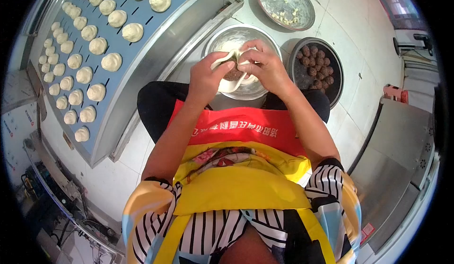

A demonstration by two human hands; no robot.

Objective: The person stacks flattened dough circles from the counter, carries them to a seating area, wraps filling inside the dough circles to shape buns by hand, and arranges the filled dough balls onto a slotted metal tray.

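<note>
Both hands meet over a metal bowl (pixel 255 90) that holds something pale. Between them is a piece of white dough (pixel 228 85), folded partly around a brown meatball (pixel 232 73). My left hand (pixel 208 73) pinches the dough's left side, its thumb lying near the meatball. With bent fingers, my right hand (pixel 264 65) grips the dough's upper right edge. A lower flap of dough hangs over the bowl. To the right stands a dark round tray (pixel 335 91) with several brown meatballs (pixel 318 65).
On the left, a blue-topped metal table (pixel 124 70) carries rows of round dough pieces (pixel 111 61). A floured metal pan (pixel 286 1) with dough scraps sits beyond the bowl. Stainless steel equipment (pixel 385 146) stands at the right; more metal frames and cables are at lower left.
</note>
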